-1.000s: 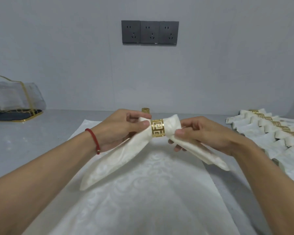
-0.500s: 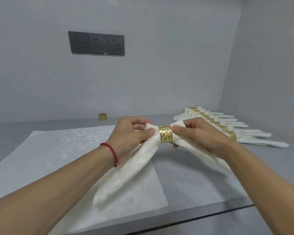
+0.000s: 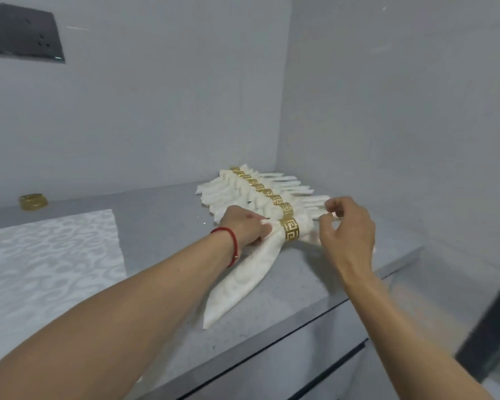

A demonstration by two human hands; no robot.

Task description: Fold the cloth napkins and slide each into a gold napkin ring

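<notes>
On the grey desk [image 3: 162, 226], near its right end by the wall corner, lies the napkin [image 3: 243, 281] with a gold ring [image 3: 290, 230] round its middle. Its long tail runs down toward the front edge of the desk, while the other end fans out to the right, behind the right hand [image 3: 348, 230]. The left hand [image 3: 244, 226], a red cord [image 3: 231, 246] on its wrist, pinches the cloth just left of the ring, thumb and fingers gathered on the fold. The right hand hovers over the right end with its fingers curled; its grip seems to nip a bit of cloth between thumb and forefinger, though the blur and the back of the hand hide the contact, so I cannot tell whether it holds anything.

Just behind, touching this napkin, a row of finished napkins [image 3: 237, 192] stretches back to the corner, each with its own gold band, the bands lined up in a slanted row. Well to the left, a flat white cloth [image 3: 49, 255] is spread on the desk, and behind it a spare ring [image 3: 33, 201] stands near the back wall. A dark socket plate [image 3: 20, 33] is fixed on the wall at upper left. Below the desk front, drawer fronts [image 3: 315, 365] show.
</notes>
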